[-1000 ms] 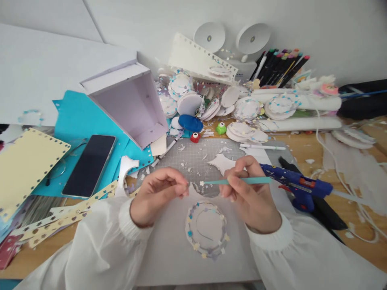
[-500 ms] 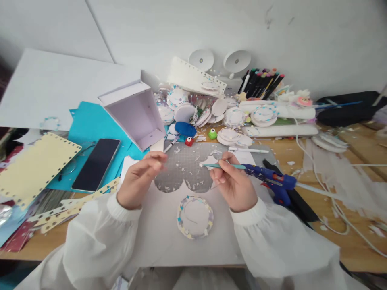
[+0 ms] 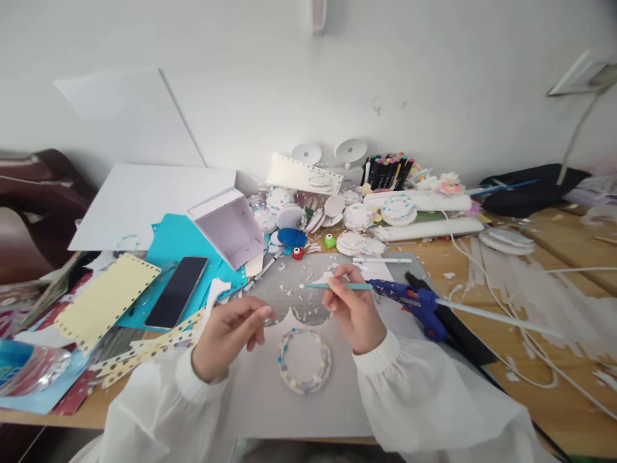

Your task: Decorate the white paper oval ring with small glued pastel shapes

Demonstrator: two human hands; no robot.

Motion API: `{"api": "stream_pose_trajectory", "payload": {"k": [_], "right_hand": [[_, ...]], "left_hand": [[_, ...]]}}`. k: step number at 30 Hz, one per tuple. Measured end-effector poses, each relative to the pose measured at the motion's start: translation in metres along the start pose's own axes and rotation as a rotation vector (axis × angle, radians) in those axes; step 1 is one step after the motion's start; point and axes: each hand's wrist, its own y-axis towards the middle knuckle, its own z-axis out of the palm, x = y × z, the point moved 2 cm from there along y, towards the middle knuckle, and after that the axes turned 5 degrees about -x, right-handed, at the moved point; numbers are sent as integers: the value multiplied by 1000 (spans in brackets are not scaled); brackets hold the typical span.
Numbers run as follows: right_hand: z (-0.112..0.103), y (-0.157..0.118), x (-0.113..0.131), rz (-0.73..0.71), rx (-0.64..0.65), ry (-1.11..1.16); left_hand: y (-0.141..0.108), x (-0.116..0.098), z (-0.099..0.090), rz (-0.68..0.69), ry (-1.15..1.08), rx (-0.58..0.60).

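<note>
My right hand [image 3: 354,312] pinches slim teal tweezers [image 3: 349,286], their tip pointing left. A tiny white bit [image 3: 302,285] shows at that tip. To the left, my left hand [image 3: 234,334] has its thumb and forefinger pressed together; whether anything lies between them is too small to make out. Between and below both hands, a round white paper disc [image 3: 305,361] edged with small blue, yellow and lilac pieces lies flat on a white sheet [image 3: 289,418]. A blue glue gun [image 3: 409,301] with a white glue stick lies just right of my right hand.
A grey cutting mat [image 3: 279,289] strewn with scraps lies behind the hands. Farther back are decorated discs [image 3: 357,217], a lilac box [image 3: 231,228] and markers [image 3: 388,172]. A phone [image 3: 177,292] and punched yellow card [image 3: 108,299] lie left. White cable [image 3: 525,334] crosses the right side.
The view has tilted up, showing more wall. My left thumb and forefinger have come together, and that hand sits lower beside the disc. My right hand still holds the tweezers.
</note>
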Motion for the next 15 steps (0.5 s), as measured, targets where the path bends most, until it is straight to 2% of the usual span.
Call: {"api": "stream_pose_trajectory", "payload": {"k": [2,3,5,6,8,10,11,13,15], "right_hand": [[-1,-5,2,-109,-14,-72],[-1,-8,5,-213,-23,-149],[4,-17,14,-526,18,-376],[9,-22,20,-712,89,-524],[22,-33,29,-1078,340,-808],[35,-42,35,-1423,571,-1015],[40,-45,37,-1555,629,-1070],[47,-50,41,-1712,657,-1111],[49,-53,43,-1714,647,-1152]], "left_hand": [[-2,-9,6,47,76,83],[-3,-15,10,92,102,129],[-4,-25,20,127,112,191],[-5,-30,24,104,102,199],[-6,-36,32,24,67,188],[-8,-39,36,-68,24,118],[-9,-40,38,-110,7,86],[-12,-41,38,-178,-18,49],[-14,-40,38,-221,-38,44]]}}
